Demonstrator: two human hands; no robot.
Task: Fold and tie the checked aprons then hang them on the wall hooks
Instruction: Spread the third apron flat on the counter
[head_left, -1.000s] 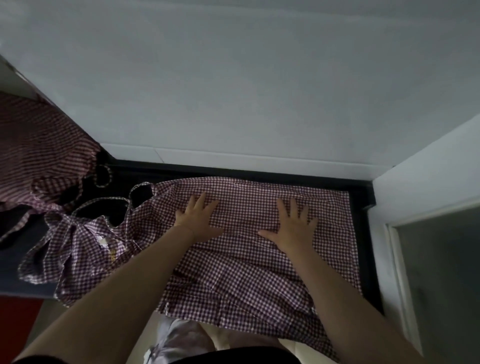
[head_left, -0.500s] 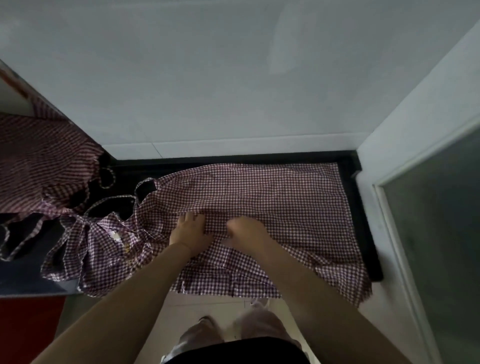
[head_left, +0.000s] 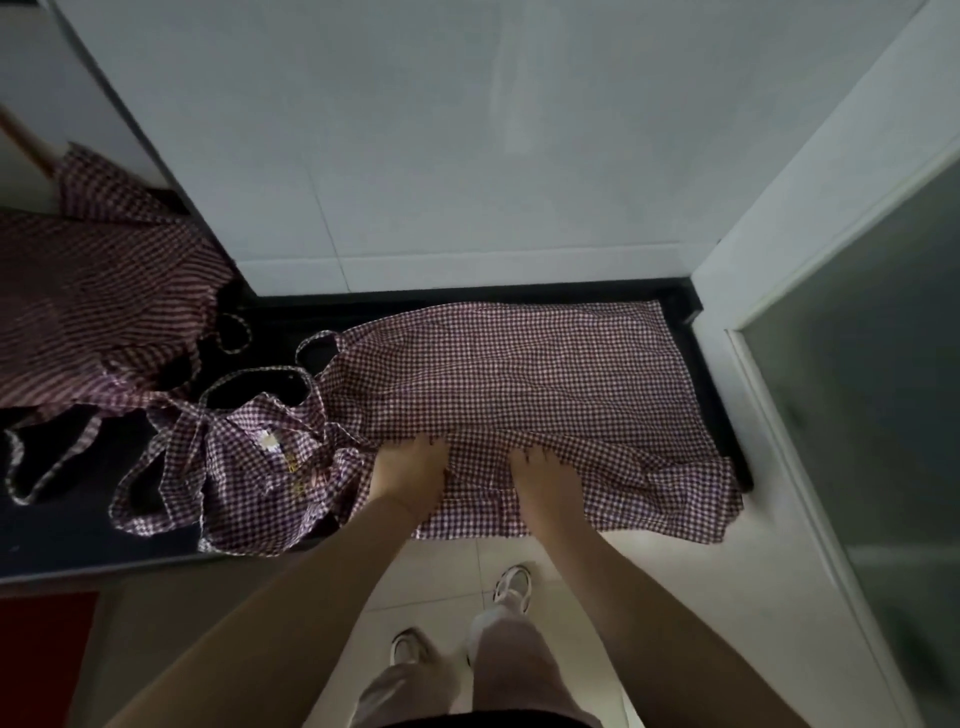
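Two hands lie on a checked apron (head_left: 519, 374) spread over a black counter (head_left: 62, 530); the left hand (head_left: 405, 473) sits at the near middle of the cloth, knuckles up, its fingers bent down into a raised fold, and it appears to grip that fold, though the fingertips are hidden in the fabric; the right hand (head_left: 545, 478) lies just beside it, to the right, fingers likewise curled onto the same ridge of cloth, seemingly pinching it; the two hands are near each other but apart. The apron reaches from the wall side of the counter to its near edge, where the hem hangs over; its right corner droops past the counter's end, close to a white door frame (head_left: 769, 364). To the left, the apron's bib (head_left: 260, 452) is bunched and its straps (head_left: 249, 379) loop loosely on the black surface; a small pale patch shows on the bib. A second checked apron (head_left: 93, 312) lies crumpled further left, well apart from the hands, with a strap trailing toward the near edge. Behind the counter stands a white tiled wall (head_left: 467, 156); below, on a pale tiled floor (head_left: 452, 571), the person's two white shoes (head_left: 511, 582) and light trousers show.
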